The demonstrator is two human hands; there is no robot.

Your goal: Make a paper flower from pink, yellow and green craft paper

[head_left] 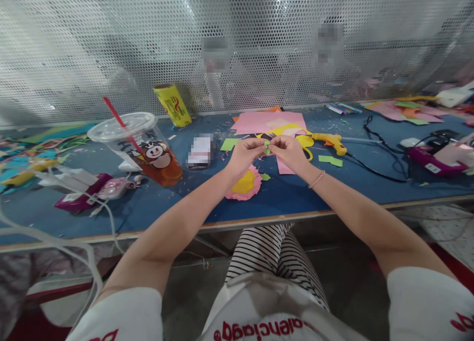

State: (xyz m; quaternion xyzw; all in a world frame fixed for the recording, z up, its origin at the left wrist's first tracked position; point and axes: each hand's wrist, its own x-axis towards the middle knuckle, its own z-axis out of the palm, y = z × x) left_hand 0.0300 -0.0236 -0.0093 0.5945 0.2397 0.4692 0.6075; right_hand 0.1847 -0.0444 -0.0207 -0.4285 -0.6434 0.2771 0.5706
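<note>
Between the fingertips of both hands is a small piece of green paper (267, 146), held above the table. My left hand (242, 155) pinches it from one side, and my right hand (289, 150) pinches the other. Below my left hand lies a pink paper round with a yellow middle (245, 184), partly covered by that hand. Yellow-handled scissors (306, 148) lie partly hidden behind my right hand. A pink paper strip (285, 167) lies under the right hand, and a green paper piece (228, 144) sits beyond the left.
A yellow glue gun (331, 142) with a black cord lies right of my hands. Pink sheets (268, 122) lie behind them. To the left stand a lidded drink cup (155, 158), a phone (200, 151) and a yellow can (173, 105). A perforated metal screen (259, 44) rises at the back.
</note>
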